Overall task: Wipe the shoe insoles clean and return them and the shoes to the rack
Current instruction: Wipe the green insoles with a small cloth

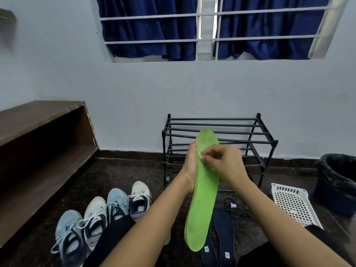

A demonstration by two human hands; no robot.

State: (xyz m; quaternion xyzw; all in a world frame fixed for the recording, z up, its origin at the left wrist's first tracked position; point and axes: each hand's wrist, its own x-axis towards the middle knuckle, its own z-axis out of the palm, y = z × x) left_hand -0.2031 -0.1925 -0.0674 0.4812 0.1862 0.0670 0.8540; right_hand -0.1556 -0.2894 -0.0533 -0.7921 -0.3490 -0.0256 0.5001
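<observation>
My left hand [189, 166] grips the left edge of a long green insole [202, 205], held upright in front of me. My right hand [223, 162] pinches a small white wipe [201, 154] against the insole's upper face. Two dark navy insoles [224, 234] lie on the floor below it. A sliver of a second green insole [167, 240] shows behind my left forearm. Several sneakers, blue [68, 234] and white [96, 218], stand in a row at the lower left. The black metal shoe rack [219, 134] stands bare against the wall.
A brown wooden shelf [38, 143] runs along the left. At the right are a white perforated basket [294, 203] and a dark bin [339, 182] with a black liner. A black cord with a purple plug [233, 205] lies on the dark floor.
</observation>
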